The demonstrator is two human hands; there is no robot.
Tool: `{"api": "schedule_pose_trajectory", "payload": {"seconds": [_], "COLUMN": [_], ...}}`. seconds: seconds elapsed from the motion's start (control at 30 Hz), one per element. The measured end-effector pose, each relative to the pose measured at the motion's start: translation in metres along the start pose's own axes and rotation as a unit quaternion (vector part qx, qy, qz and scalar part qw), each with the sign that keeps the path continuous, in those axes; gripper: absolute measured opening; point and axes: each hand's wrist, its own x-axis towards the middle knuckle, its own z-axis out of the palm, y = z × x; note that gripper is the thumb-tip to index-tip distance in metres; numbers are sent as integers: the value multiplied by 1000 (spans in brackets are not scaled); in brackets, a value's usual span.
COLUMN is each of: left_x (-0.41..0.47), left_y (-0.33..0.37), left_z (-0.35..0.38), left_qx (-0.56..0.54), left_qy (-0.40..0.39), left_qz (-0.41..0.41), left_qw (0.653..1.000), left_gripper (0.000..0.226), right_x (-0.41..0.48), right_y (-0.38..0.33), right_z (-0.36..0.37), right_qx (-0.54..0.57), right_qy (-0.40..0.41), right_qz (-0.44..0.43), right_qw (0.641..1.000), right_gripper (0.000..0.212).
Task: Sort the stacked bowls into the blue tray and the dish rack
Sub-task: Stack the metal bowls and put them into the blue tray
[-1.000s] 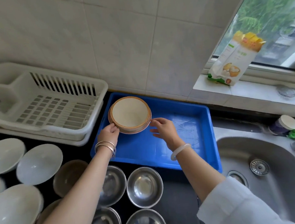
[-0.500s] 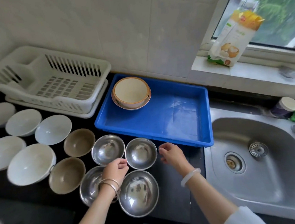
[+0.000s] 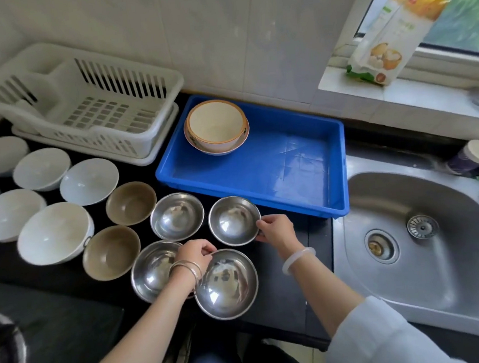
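Observation:
Two stacked cream bowls (image 3: 216,125) with brown rims sit in the back left corner of the blue tray (image 3: 251,200). The white dish rack (image 3: 87,107) stands to its left with nothing in it. Several steel bowls lie in front of the tray. My right hand (image 3: 276,231) pinches the right rim of the back right steel bowl (image 3: 234,220). My left hand (image 3: 194,254) is curled between that bowl, the near steel bowl (image 3: 227,283) and the left steel bowl (image 3: 153,271). Whether its fingers grip a rim is unclear.
Another steel bowl (image 3: 176,215), two brown bowls (image 3: 131,202) (image 3: 111,252) and several white bowls (image 3: 54,232) cover the black counter on the left. A steel sink (image 3: 428,240) lies to the right. A packet (image 3: 387,32) leans on the windowsill.
Both hands let go of the cream bowl in the tray and came back to the steel bowls. The right hand has now closed on the back right steel bowl's rim.

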Motion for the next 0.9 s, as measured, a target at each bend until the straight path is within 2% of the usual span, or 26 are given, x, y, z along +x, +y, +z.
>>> {"api": "schedule_pose_trajectory", "payload": {"seconds": [0.3,0.57,0.7,0.8,0.9], "left_x": [10,27,30,30,27], "left_y": [7,23,21,19,18], "left_z": [5,10,14,16,19], "left_qx": [-53,-161,-238,-336,-374], "left_qy": [-4,24,17,-11,-31], "left_qz": [4,-10,-31,-72,-93], "left_qw": [999,987,971,939,922], "left_gripper": [18,17,17,19,21], "right_x": [-22,-42,-47,-47,-44], "right_y": [-13,-5,4,9,14], "right_z": [-36,-59,-55,-48,-42], "right_qx": [17,-66,-110,-126,-131], "right_qy": [14,59,75,73,68], "right_qz": [-19,-54,-65,-63,-57], "right_qw": [1000,995,989,987,987], "right_gripper": [21,13,10,8,7]}}
